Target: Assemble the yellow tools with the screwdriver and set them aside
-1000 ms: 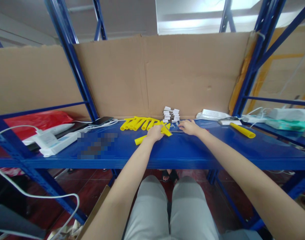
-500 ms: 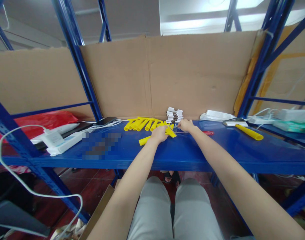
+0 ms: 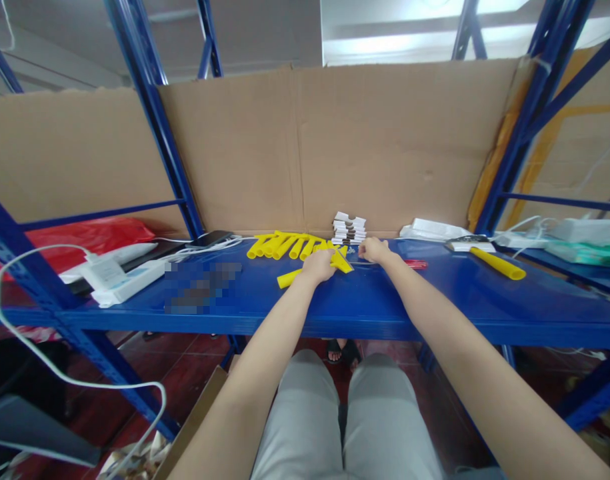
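Compared with a second ago, the right hand [image 3: 373, 251] has drawn its fingers in and sits nearer the one white stack [image 3: 349, 229]; its grip cannot be told. The left hand [image 3: 319, 265] is closed around one yellow tube [image 3: 289, 278] on the blue shelf [image 3: 375, 300], its long axis running from 8 to 2 o'clock, the open end toward 8. From that hand, at least six row tubes [image 3: 283, 246] lie toward 10 o'clock, one lone tube [image 3: 499, 263] and one red handle [image 3: 416, 264] toward 3.

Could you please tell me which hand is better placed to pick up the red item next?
Probably the right: the right hand is nearer the red item, while the left hand holds a yellow piece.
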Demonstrator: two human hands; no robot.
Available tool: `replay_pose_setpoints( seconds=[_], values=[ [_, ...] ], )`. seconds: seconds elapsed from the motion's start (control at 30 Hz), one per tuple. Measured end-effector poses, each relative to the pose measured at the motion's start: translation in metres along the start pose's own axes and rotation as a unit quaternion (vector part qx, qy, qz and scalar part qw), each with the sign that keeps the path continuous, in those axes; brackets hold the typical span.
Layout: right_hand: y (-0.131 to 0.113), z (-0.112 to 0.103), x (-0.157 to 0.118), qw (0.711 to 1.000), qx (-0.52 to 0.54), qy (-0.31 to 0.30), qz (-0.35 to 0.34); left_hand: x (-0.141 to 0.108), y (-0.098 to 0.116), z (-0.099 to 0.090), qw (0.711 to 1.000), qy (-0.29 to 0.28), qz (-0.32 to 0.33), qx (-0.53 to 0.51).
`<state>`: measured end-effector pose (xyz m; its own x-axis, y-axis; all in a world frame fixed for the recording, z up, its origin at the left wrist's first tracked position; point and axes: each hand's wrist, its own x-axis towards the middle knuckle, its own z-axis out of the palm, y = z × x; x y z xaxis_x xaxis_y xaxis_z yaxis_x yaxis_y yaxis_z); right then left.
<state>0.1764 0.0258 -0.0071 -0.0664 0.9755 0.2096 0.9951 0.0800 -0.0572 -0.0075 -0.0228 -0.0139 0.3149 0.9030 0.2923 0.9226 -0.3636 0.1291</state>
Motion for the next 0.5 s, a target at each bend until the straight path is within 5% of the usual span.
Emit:
replay_pose_setpoints(
  seconds=[0.3, 0.5],
  values=[
    [0.0039, 0.0027, -0.0019, 1.000, -0.008, 0.003, 0.002, 0.0000, -0.0005, 0.0010, 1.000, 0.005, 0.004, 0.003],
    [0.0003, -0.0004, 0.0021, 0.988, 0.123, 0.050, -0.076, 0.0017, -0.0012, 0.0022, 1.000, 0.002, 0.003, -0.002]
  ],
)
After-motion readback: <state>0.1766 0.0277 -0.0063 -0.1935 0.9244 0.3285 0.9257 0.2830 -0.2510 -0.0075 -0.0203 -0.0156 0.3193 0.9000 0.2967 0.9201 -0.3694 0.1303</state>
